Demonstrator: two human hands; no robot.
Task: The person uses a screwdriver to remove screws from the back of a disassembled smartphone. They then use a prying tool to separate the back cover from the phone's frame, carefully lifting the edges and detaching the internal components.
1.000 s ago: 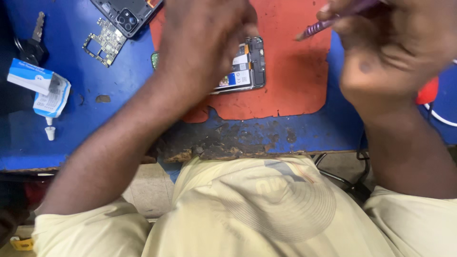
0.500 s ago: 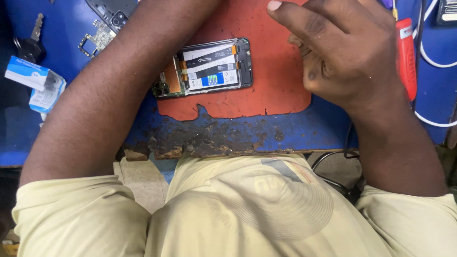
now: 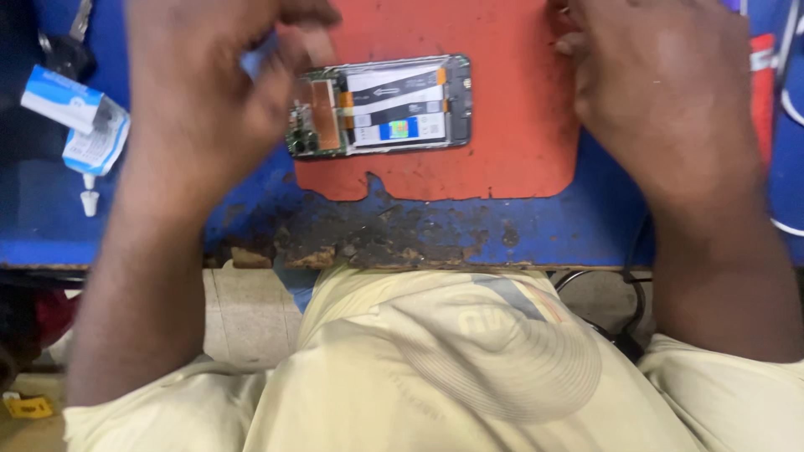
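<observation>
An opened phone (image 3: 381, 105) with its back cover off lies on an orange mat (image 3: 502, 159), showing its battery and circuit board. My left hand (image 3: 209, 84) hovers blurred just above and left of the phone, fingers apart, with nothing seen in it. My right hand (image 3: 662, 92) rests at the mat's right edge, apart from the phone. Only its back shows and the fingertips curl away near the top, so what they hold is hidden.
The mat lies on a worn blue table (image 3: 419, 234) with a chipped front edge. A blue-and-white tube (image 3: 79, 117) and a small white cap (image 3: 88, 201) sit at the left. A red tool (image 3: 762, 84) and a white cable (image 3: 787, 109) lie at the right.
My left arm has lifted off the phone and the hand now hovers at its left end. My right hand has shifted right. The purple tool seen a second ago is out of sight.
</observation>
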